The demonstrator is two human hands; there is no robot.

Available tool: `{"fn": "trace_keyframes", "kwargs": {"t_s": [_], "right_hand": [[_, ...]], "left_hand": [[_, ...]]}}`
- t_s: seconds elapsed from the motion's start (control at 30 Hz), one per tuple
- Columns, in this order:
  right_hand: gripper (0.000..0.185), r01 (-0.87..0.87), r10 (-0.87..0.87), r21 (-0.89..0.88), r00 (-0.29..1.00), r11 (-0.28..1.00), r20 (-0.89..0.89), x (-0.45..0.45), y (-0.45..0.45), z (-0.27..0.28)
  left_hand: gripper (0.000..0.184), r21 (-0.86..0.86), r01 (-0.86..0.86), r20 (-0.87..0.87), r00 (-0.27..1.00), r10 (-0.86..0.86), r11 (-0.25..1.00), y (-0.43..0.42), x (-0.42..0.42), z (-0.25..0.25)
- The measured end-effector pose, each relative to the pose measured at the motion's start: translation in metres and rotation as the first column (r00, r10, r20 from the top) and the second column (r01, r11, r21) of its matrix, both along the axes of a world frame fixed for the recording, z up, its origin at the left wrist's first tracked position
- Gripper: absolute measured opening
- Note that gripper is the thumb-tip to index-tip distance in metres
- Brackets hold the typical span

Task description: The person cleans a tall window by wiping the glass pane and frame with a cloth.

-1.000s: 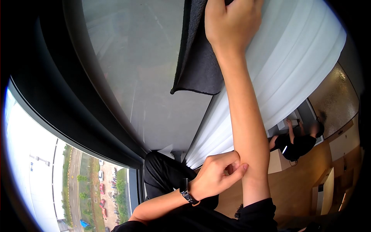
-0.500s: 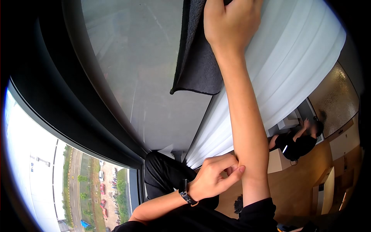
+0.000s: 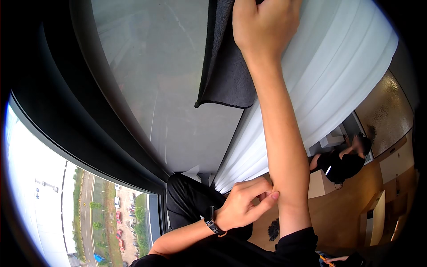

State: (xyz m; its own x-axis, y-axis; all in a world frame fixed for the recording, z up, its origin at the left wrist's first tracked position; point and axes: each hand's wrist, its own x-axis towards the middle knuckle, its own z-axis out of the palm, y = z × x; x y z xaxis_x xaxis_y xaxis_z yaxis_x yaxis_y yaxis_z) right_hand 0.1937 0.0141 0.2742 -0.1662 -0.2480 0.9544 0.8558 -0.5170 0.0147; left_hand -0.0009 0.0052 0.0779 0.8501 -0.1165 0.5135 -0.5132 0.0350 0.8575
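At the top edge my right hand [image 3: 267,26] is closed on a dark grey cloth [image 3: 229,75], which hangs beside a pale grey, streaked panel [image 3: 178,138]. The frame cuts off its fingertips. Lower down, my left hand [image 3: 249,200], with a black watch [image 3: 212,221] on the wrist, touches my right forearm just below the elbow. Its thumb and fingers are curled into a pinch, and whether anything is between them is hidden.
A white curtain [image 3: 329,75] hangs right of my right arm. At the left, a dark frame [image 3: 89,120] borders a window onto a road [image 3: 87,200] and parked cars. Beyond the curtain, a person in black [image 3: 344,167] is near a pale box [image 3: 316,184] on the brown floor [image 3: 320,218].
The cloth and my right hand have shifted slightly left. My left hand stays at the forearm, its thumb a little further left. The other person's hands have moved up towards the head.
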Motion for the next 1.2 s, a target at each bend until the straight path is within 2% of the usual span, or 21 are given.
{"fn": "trace_keyframes", "kwargs": {"t_s": [0.13,0.2,0.4,0.47,0.6,0.67,0.8,0.87,1.0,1.07,1.1,1.17,1.2], "right_hand": [[0.056,0.031,-0.031,-0.006,0.997,1.0,-0.07,-0.003,-0.002,-0.002],[0.056,0.02,-0.02,-0.005,1.0,1.0,0.021,0.003,-0.002,-0.002],[0.056,0.002,-0.002,-0.001,1.0,1.0,0.009,0.004,-0.001,-0.003],[0.056,0.004,-0.004,-0.001,1.0,1.0,0.009,0.004,-0.002,-0.003],[0.056,0.004,-0.004,-0.003,1.0,1.0,0.018,0.006,-0.001,-0.003],[0.056,0.002,-0.002,0.0,1.0,1.0,0.011,0.005,-0.001,-0.003],[0.056,0.016,-0.016,0.002,1.0,1.0,0.007,0.003,-0.001,-0.002],[0.056,0.023,-0.023,-0.001,1.0,1.0,0.006,0.003,-0.001,-0.003],[0.057,0.007,-0.007,-0.009,1.0,1.0,-0.021,0.001,-0.001,-0.004],[0.057,-0.007,0.007,-0.006,0.999,1.0,-0.046,-0.002,0.0,-0.005],[0.058,-0.02,0.02,-0.003,0.997,1.0,-0.071,-0.002,0.0,-0.005],[0.06,-0.032,0.031,-0.015,0.998,0.999,-0.06,-0.002,-0.003,-0.004],[0.061,-0.047,0.045,-0.029,0.998,0.998,-0.051,-0.001,-0.005,-0.004]], "left_hand": [[0.016,0.011,-0.017,0.053,0.998,0.017,1.0,0.004,0.0,-0.006],[0.016,0.018,-0.011,0.072,0.997,0.01,1.0,0.004,0.001,-0.007],[0.019,-0.037,0.063,-0.054,0.996,-0.065,0.997,-0.001,0.006,-0.005],[0.022,-0.086,0.105,-0.209,0.97,-0.121,0.991,-0.003,0.006,-0.001],[0.023,-0.124,0.142,-0.237,0.957,-0.168,0.982,-0.005,0.01,-0.004],[0.024,-0.153,0.177,-0.355,0.908,-0.221,0.972,-0.004,0.011,-0.006],[0.024,-0.185,0.192,-0.353,0.902,-0.248,0.964,-0.005,0.014,-0.01],[0.032,-0.23,0.136,-0.31,0.928,-0.205,0.964,-0.008,0.014,-0.012],[0.025,-0.172,0.182,-0.364,0.902,-0.235,0.968,0.001,0.014,-0.013],[0.025,-0.193,0.203,-0.345,0.902,-0.26,0.96,0.012,0.014,-0.026],[0.029,-0.282,0.195,-0.374,0.879,-0.295,0.939,0.019,0.015,-0.037],[0.031,-0.306,0.073,-0.454,0.865,-0.213,0.949,0.039,0.018,-0.065],[0.031,-0.252,0.007,-0.49,0.861,-0.134,0.968,0.053,0.02,-0.088]]}}
